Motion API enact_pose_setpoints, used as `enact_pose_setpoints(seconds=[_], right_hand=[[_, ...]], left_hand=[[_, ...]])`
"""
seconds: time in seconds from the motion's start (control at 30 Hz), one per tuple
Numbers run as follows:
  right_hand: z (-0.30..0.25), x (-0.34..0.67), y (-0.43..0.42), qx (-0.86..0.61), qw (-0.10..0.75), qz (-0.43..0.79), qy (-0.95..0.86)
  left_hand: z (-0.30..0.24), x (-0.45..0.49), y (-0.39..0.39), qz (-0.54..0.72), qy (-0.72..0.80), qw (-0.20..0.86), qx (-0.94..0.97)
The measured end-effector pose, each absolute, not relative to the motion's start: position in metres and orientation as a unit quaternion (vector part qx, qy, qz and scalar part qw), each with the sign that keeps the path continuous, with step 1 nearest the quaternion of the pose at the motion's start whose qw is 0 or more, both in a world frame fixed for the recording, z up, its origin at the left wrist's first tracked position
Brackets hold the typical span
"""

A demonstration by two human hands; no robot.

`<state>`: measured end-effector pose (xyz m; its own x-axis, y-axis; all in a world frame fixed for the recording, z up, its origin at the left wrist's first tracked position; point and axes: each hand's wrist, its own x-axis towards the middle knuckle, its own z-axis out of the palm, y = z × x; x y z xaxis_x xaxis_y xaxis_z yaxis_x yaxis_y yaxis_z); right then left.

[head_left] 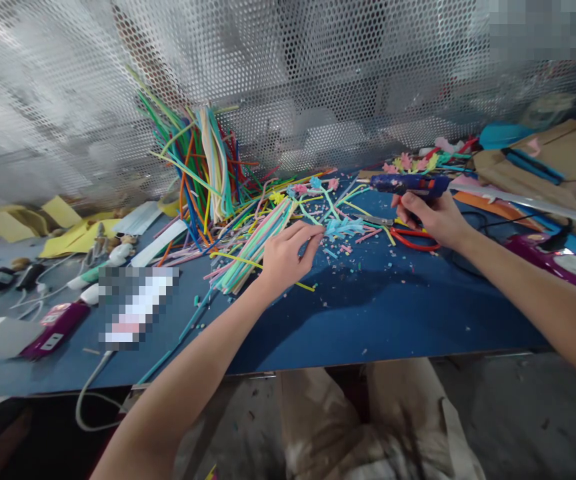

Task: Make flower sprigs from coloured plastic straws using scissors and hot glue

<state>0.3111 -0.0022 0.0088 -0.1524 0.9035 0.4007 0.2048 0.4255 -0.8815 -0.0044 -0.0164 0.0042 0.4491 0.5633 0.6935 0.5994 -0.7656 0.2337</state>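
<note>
left grip [285,257]: our fingertips pinched on the pale blue strips [343,228], which lie on the desk [368,320].
right grip [433,217]: wrapped round the glue gun [411,185], near them.
risk: we judge its hot nozzle could burn our fingertips.

One head-worn view, looking forward and down over the blue table [368,320].

The camera sits above the table's near edge, close enough that both forearms run in from the bottom corners; the left hand [283,257] on a light-blue straw piece [343,228] and the right hand [435,217] on the glue gun [411,185] fall mid-frame over the table. Beyond the table's far edge it faces a perforated metal screen [318,80]; below the near edge, the wearer's lap [358,427] shows.
</note>
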Motion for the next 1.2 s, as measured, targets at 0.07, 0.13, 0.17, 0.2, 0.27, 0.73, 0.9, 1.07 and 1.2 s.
enact_pose_setpoints(seconds=[0.07, 0.13, 0.17, 0.2, 0.27, 0.73, 0.9, 1.07, 1.2], right_hand=[[0.008, 0.311, -0.002, -0.415, 0.495, 0.351, -0.678], [0.007, 0.310, -0.001, -0.419, 0.478, 0.365, -0.680], [0.006, 0.310, 0.000, -0.421, 0.470, 0.368, -0.683], [0.004, 0.310, 0.001, -0.422, 0.462, 0.367, -0.688], [0.001, 0.312, 0.003, -0.423, 0.444, 0.356, -0.705], [-0.007, 0.319, 0.010, -0.436, 0.405, 0.330, -0.733], [-0.012, 0.322, 0.013, -0.449, 0.393, 0.320, -0.736], [-0.013, 0.323, 0.016, -0.456, 0.383, 0.294, -0.748], [-0.013, 0.324, 0.017, -0.481, 0.389, 0.249, -0.745]], left_hand=[[0.004, -0.004, -0.017, -0.396, -0.330, 0.023, -0.856], [0.003, -0.003, -0.016, -0.395, -0.314, 0.027, -0.863], [0.002, -0.002, -0.016, -0.396, -0.305, 0.029, -0.866], [0.001, -0.002, -0.015, -0.398, -0.296, 0.032, -0.868], [0.001, -0.001, -0.015, -0.402, -0.280, 0.035, -0.871], [-0.001, -0.003, -0.012, -0.356, -0.274, 0.044, -0.892], [0.001, -0.003, -0.013, -0.331, -0.288, 0.066, -0.896], [0.004, -0.003, -0.014, -0.315, -0.303, 0.082, -0.896], [0.005, -0.004, -0.014, -0.299, -0.313, 0.087, -0.897]])
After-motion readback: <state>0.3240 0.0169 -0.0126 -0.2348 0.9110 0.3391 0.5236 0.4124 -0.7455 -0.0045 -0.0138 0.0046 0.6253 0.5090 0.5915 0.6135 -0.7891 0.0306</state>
